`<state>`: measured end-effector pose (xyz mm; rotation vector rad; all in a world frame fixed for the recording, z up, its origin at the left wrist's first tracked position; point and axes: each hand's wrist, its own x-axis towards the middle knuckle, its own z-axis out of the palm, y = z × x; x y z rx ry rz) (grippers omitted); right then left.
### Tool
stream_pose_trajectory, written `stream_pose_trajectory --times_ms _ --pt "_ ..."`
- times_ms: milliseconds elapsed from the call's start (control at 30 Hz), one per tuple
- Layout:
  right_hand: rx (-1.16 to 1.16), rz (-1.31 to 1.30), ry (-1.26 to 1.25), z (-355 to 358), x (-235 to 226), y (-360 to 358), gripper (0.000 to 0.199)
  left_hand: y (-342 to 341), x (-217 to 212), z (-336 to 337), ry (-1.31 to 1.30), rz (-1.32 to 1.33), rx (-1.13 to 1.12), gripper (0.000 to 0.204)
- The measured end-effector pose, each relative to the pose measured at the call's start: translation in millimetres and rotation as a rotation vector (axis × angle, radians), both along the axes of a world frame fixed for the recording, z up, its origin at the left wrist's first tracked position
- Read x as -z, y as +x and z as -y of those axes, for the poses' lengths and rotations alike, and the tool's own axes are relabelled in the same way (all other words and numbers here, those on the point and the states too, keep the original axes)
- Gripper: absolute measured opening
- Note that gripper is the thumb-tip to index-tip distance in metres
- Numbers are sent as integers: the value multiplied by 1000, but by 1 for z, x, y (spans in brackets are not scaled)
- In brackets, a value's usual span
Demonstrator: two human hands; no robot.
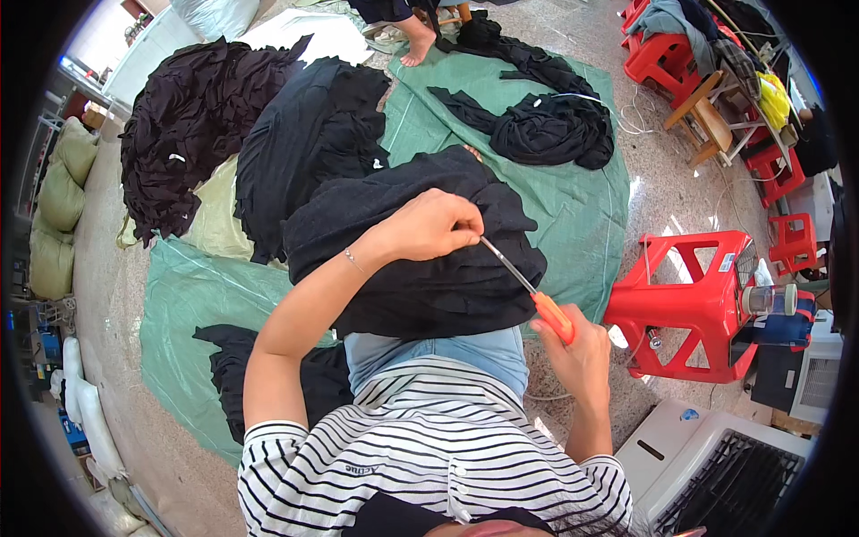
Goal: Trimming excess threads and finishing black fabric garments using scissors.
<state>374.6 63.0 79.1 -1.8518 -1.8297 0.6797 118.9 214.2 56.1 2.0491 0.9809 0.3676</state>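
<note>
My right hand is wrapped round the orange handle of a thin metal-shafted tool, which looks like a screwdriver. The shaft slants up and left to my left hand, whose thumb and forefinger pinch together at its tip. Whether they grip the tip or something small beside it, I cannot make out. Both hands are over a heap of black cloth lying across my lap.
Green sheeting covers the floor, with black cloth piles on it. Dark cloth is heaped far left. A red stool stands at right, with a clear jar by it. A person's bare foot shows ahead.
</note>
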Motion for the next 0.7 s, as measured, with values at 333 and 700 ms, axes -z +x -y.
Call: stream_pose_trajectory --times_ms 333,700 --pt "-54 150 5 14 2 -3 34 3 15 5 12 -285 143 45" --pt "-62 108 -8 19 6 -2 32 -7 19 17 -90 -135 14 48"
